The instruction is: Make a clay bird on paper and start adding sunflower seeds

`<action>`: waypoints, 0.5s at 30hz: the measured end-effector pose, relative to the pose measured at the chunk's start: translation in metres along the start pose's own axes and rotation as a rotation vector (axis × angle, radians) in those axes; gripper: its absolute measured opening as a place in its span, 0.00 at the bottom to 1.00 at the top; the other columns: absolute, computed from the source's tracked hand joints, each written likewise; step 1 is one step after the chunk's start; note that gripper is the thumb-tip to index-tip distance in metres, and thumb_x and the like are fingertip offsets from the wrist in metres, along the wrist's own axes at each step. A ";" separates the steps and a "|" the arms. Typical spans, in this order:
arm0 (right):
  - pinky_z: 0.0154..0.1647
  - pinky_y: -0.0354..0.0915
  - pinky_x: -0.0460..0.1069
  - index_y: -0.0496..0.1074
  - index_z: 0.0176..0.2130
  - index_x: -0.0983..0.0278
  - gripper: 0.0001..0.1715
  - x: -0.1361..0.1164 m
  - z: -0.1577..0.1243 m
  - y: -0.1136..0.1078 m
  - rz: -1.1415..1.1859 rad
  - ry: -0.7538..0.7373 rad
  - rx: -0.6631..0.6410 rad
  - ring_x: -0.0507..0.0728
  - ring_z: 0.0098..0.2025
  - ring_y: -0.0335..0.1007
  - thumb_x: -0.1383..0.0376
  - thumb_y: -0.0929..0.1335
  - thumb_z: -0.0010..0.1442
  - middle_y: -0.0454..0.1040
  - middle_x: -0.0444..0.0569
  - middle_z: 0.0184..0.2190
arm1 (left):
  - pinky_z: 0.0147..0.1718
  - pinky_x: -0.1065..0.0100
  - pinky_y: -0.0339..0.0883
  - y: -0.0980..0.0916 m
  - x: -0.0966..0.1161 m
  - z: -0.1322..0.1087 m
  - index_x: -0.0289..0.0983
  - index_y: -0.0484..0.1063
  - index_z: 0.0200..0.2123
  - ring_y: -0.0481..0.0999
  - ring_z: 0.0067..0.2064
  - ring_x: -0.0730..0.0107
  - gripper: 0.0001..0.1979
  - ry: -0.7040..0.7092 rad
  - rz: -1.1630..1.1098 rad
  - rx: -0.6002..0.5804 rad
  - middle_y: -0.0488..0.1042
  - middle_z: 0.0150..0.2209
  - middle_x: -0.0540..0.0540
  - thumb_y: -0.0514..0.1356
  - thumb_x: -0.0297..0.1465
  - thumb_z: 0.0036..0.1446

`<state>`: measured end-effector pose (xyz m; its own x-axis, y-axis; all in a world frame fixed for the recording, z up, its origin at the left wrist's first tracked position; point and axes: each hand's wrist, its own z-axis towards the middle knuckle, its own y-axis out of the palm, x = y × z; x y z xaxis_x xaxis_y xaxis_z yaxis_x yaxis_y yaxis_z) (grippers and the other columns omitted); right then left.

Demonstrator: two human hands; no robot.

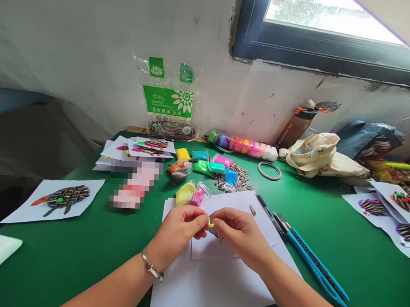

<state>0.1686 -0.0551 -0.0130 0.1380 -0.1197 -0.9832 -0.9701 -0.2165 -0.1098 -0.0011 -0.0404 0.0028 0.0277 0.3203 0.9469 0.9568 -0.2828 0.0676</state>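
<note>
Between the fingertips of both hands is a small piece of yellow modelling clay [210, 224]. My left hand [180, 228], with a silver bracelet [152, 266] at the wrist, pinches it from one side. My right hand [240, 233] pinches its other side. Beneath them lies a small white card [203, 253] with a dark grey shape [216, 232], partly hidden by my fingers. The card rests on larger white paper [197, 293]. A single sunflower seed [253, 210] lies to the right. Just beyond my left hand are a yellow clay lump [185, 194] and pink clay [198, 197] in clear wrap.
Blue tweezers [318, 265] and a dark cutter [270, 214] lie right of the paper. Behind are clay packets [202, 167], loose seeds [241, 176], a seed bag [169, 103] and a tape ring [269, 170]. Seed pictures [60, 198] lie left, others [374, 208] right.
</note>
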 end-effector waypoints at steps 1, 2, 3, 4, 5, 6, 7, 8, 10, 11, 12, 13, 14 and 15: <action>0.29 0.59 0.47 0.75 0.32 0.65 0.10 0.002 0.000 0.000 0.002 -0.010 -0.009 0.52 0.30 0.64 0.61 0.68 0.57 0.73 0.45 0.27 | 0.29 0.70 0.65 0.000 0.000 0.000 0.34 0.75 0.27 0.71 0.27 0.71 0.14 0.002 0.002 0.000 0.74 0.25 0.48 0.65 0.40 0.49; 0.30 0.59 0.47 0.75 0.32 0.65 0.09 0.003 0.000 0.001 -0.001 -0.022 -0.018 0.53 0.30 0.65 0.60 0.69 0.57 0.74 0.46 0.27 | 0.29 0.70 0.65 0.001 0.000 0.000 0.34 0.75 0.27 0.71 0.27 0.72 0.13 0.004 0.006 -0.001 0.73 0.24 0.48 0.65 0.40 0.49; 0.30 0.60 0.47 0.75 0.33 0.64 0.09 0.004 0.000 0.001 -0.010 -0.034 -0.028 0.53 0.31 0.66 0.60 0.69 0.57 0.75 0.46 0.28 | 0.29 0.70 0.65 0.001 0.000 0.000 0.34 0.75 0.27 0.70 0.27 0.72 0.13 0.009 0.012 0.000 0.73 0.23 0.49 0.65 0.40 0.49; 0.31 0.61 0.47 0.75 0.34 0.64 0.09 0.005 -0.001 0.001 -0.029 -0.043 -0.034 0.54 0.32 0.68 0.60 0.70 0.56 0.75 0.46 0.29 | 0.28 0.70 0.65 0.002 0.001 0.000 0.34 0.76 0.27 0.69 0.27 0.72 0.13 0.015 0.019 -0.001 0.72 0.23 0.49 0.65 0.40 0.49; 0.31 0.61 0.47 0.75 0.34 0.64 0.08 0.006 -0.001 0.001 -0.055 -0.050 -0.036 0.54 0.32 0.68 0.61 0.70 0.56 0.76 0.47 0.29 | 0.28 0.71 0.64 0.002 0.001 0.000 0.34 0.75 0.27 0.69 0.26 0.72 0.13 0.020 0.026 -0.002 0.72 0.22 0.49 0.64 0.39 0.49; 0.31 0.61 0.47 0.75 0.35 0.63 0.08 0.006 -0.001 0.002 -0.082 -0.054 -0.031 0.54 0.32 0.69 0.61 0.70 0.56 0.76 0.46 0.29 | 0.28 0.71 0.64 0.002 0.001 0.000 0.34 0.75 0.26 0.68 0.26 0.73 0.13 0.024 0.031 -0.005 0.71 0.22 0.50 0.64 0.39 0.49; 0.31 0.61 0.47 0.75 0.35 0.63 0.08 0.006 -0.001 0.002 -0.107 -0.058 -0.024 0.54 0.32 0.69 0.61 0.70 0.57 0.76 0.46 0.29 | 0.28 0.71 0.64 0.002 0.001 0.000 0.34 0.75 0.26 0.68 0.26 0.73 0.13 0.026 0.033 -0.008 0.71 0.21 0.50 0.64 0.40 0.49; 0.31 0.62 0.48 0.75 0.35 0.63 0.08 0.006 -0.001 0.001 -0.127 -0.063 -0.014 0.54 0.32 0.69 0.61 0.70 0.57 0.76 0.47 0.29 | 0.28 0.71 0.64 0.002 0.001 0.000 0.34 0.75 0.26 0.68 0.26 0.73 0.13 0.025 0.034 -0.011 0.71 0.21 0.49 0.64 0.40 0.49; 0.31 0.62 0.48 0.75 0.34 0.64 0.08 0.005 0.000 0.001 -0.152 -0.071 0.009 0.54 0.31 0.69 0.61 0.70 0.56 0.76 0.47 0.29 | 0.28 0.71 0.64 0.002 0.000 0.000 0.34 0.76 0.26 0.69 0.26 0.72 0.14 0.014 0.032 -0.017 0.72 0.22 0.49 0.64 0.40 0.49; 0.30 0.61 0.47 0.75 0.33 0.64 0.09 0.004 0.000 0.001 -0.150 -0.069 0.014 0.54 0.31 0.69 0.60 0.70 0.56 0.76 0.47 0.28 | 0.28 0.70 0.64 0.002 -0.001 -0.001 0.34 0.76 0.27 0.69 0.27 0.72 0.14 0.007 0.030 -0.019 0.72 0.22 0.49 0.64 0.41 0.49; 0.30 0.61 0.47 0.75 0.33 0.64 0.09 0.003 0.000 0.001 -0.134 -0.059 0.017 0.54 0.31 0.68 0.60 0.70 0.56 0.76 0.47 0.28 | 0.29 0.70 0.65 0.002 -0.001 -0.001 0.33 0.76 0.28 0.70 0.27 0.71 0.15 0.000 0.028 -0.021 0.73 0.22 0.48 0.64 0.41 0.49; 0.30 0.61 0.47 0.75 0.32 0.64 0.10 0.002 0.000 0.001 -0.106 -0.047 0.015 0.53 0.30 0.68 0.59 0.70 0.56 0.76 0.47 0.28 | 0.29 0.70 0.65 0.002 -0.001 -0.001 0.33 0.77 0.28 0.70 0.27 0.71 0.15 -0.005 0.028 -0.025 0.73 0.22 0.48 0.64 0.41 0.49; 0.29 0.60 0.47 0.74 0.32 0.64 0.10 0.000 0.000 0.001 -0.068 -0.032 0.010 0.53 0.30 0.67 0.59 0.70 0.56 0.75 0.46 0.27 | 0.29 0.69 0.65 0.002 -0.001 -0.001 0.33 0.77 0.28 0.71 0.28 0.70 0.15 -0.006 0.028 -0.032 0.73 0.23 0.48 0.64 0.42 0.49; 0.29 0.60 0.47 0.74 0.31 0.65 0.11 -0.001 0.000 0.001 -0.026 -0.015 0.003 0.52 0.29 0.66 0.59 0.69 0.57 0.74 0.46 0.26 | 0.29 0.69 0.66 0.002 -0.001 -0.001 0.34 0.77 0.28 0.71 0.28 0.70 0.15 -0.005 0.029 -0.039 0.74 0.23 0.47 0.64 0.42 0.49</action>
<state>0.1672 -0.0554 -0.0116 0.1605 -0.0993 -0.9820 -0.9668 -0.2165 -0.1361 0.0006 -0.0426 0.0023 0.0567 0.3161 0.9470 0.9436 -0.3269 0.0526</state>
